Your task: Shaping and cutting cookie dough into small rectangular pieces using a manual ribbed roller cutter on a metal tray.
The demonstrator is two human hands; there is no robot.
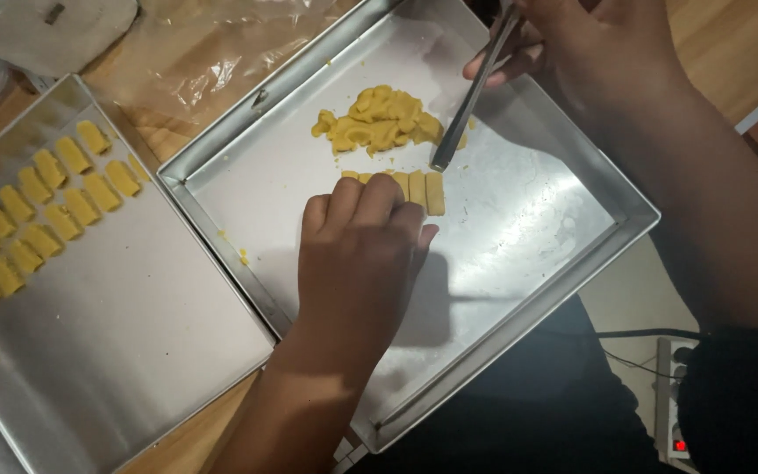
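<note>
Your left hand (357, 254) lies knuckles up in the middle of the deep metal tray (519, 263), its grip curled narrow, fingertips pressing on a short row of cut dough pieces (418, 189); whether the fingers pinch a piece or merely rest on the row cannot be told, since the hand covers the row's left end. Only the right end of the row shows past your fingertips, the pieces side by side and touching. Just beyond the row lies the lump of yellow dough (381, 118), loose and crinkled, close to the pieces but not joined to them. Your right hand (589, 39) is at the tray's far edge, its grip closed around metal tongs (471, 92), which slant down so that their tip rests beside the right side of the lump and just above the row's right end. To your left a second, shallower baking tray (133, 325) abuts the first (its rim against the deep tray's wall) and carries shaped dough pieces (37, 211) in slanting rows along its far left part. Crumpled clear plastic wrap (212, 53) lies on the wooden bench (730, 35) beyond both trays.
</note>
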